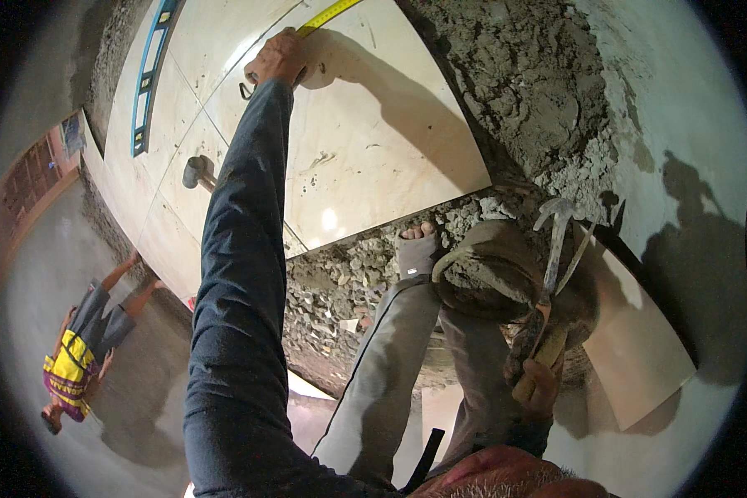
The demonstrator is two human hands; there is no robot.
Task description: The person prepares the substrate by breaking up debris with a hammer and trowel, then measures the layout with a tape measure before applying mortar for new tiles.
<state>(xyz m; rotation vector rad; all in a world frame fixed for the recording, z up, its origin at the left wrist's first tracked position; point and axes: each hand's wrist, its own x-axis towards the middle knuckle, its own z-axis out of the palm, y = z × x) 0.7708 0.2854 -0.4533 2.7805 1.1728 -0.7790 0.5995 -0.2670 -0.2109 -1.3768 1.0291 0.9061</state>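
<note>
My left hand (278,58), arm stretched forward, is closed around a tape measure mostly hidden in the fingers. Its yellow blade (330,15) runs out to the upper right over a large cream tile (373,141). A dark loop (246,90) shows beside the hand. Low on the right, my right hand (542,388) has its fingers wrapped round a tan, handle-like piece (525,383). Just above it, a claw hammer (554,241) points head-up beside a thin stick (576,259). Where the hammer's lower handle ends is hard to make out. A dark, mud-caked bucket-like container (490,266) sits beside them.
A blue spirit level (147,83) and a mallet (196,171) lie on the tiles. Wet mortar (523,75) borders the tile's right edge, rubble (340,290) its near edge. A cut tile (635,332) leans rightward. A co-worker in a yellow vest (70,361) stands far left.
</note>
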